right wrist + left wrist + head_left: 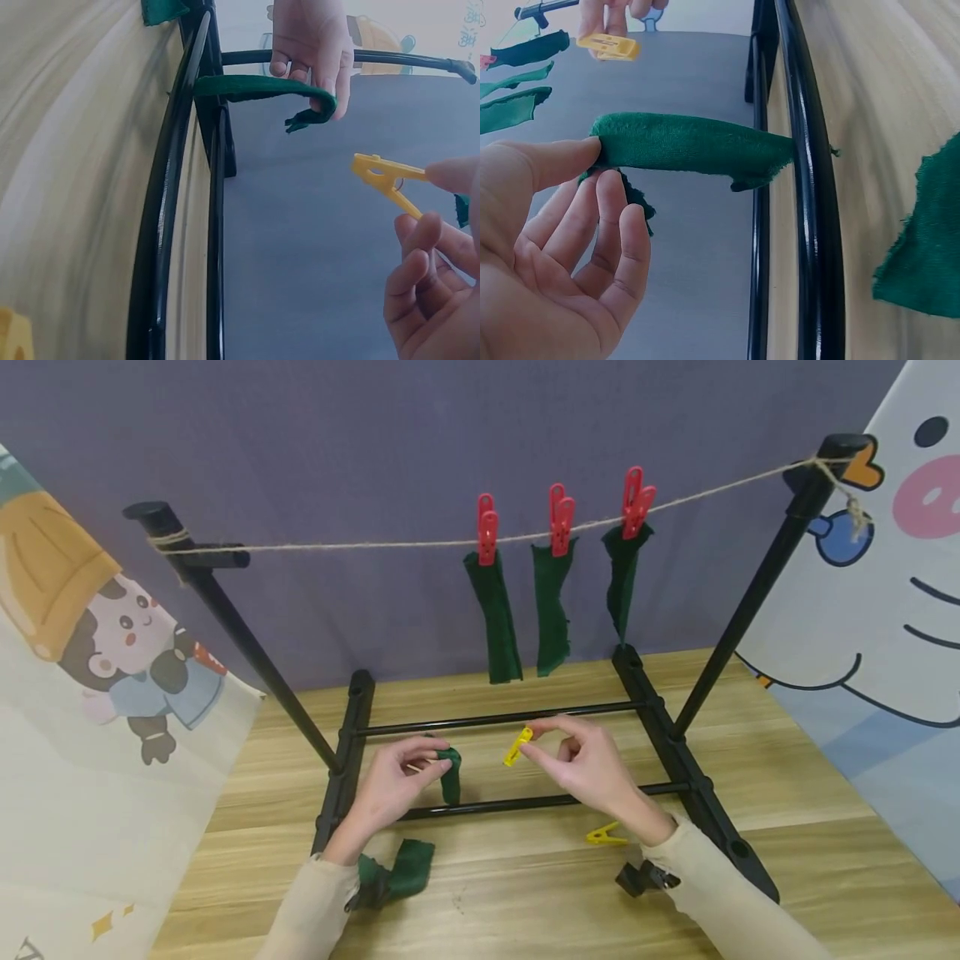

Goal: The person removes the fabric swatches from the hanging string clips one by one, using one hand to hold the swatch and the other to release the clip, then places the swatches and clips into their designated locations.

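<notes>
My left hand [393,781] pinches a green cloth strip [451,783] between thumb and fingers; the strip is folded over and its longer end hangs down. To the right, my right hand [588,764] holds a yellow clothespin [517,747] by its handle ends, thumb on one and fingers on the other. In the right wrist view its tip points toward the strip, with a gap between them. Above both hands runs a twine line [322,547]. Three green strips hang from it under red clothespins [487,531], on its middle and right part.
Black tube posts [255,668] carry the line at both sides. Low crossbars [495,722] join the feet of the stand. On the wooden table [525,893] lie another green cloth [412,867], near my left wrist, and a second yellow clothespin [604,835], below my right wrist.
</notes>
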Motion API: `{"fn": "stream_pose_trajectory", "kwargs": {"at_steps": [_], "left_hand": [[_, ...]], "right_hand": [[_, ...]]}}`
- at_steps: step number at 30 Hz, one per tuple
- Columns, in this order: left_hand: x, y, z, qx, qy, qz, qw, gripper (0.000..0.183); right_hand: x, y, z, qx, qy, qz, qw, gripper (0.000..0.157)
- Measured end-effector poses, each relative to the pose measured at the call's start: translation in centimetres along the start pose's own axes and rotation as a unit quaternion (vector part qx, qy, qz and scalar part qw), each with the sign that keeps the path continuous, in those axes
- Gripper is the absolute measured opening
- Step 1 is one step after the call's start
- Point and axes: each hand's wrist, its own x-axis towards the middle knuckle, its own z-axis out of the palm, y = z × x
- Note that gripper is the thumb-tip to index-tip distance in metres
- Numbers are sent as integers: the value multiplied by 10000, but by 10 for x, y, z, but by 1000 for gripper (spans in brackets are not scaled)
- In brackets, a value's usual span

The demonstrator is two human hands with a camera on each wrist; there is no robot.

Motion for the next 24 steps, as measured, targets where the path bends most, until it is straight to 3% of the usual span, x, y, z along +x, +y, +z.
{"fn": "stream_pose_trajectory", "kwargs": {"at_steps": [9, 24], "left_hand": [[-12, -5, 1, 107, -222, -92, 9997, 13], [-33, -6, -12, 496, -641, 69, 9967, 17]], "right_hand": [[-8, 10, -2, 70, 21, -51, 10000, 23], [-23, 28, -4, -51, -75, -46, 9999, 29]]}}
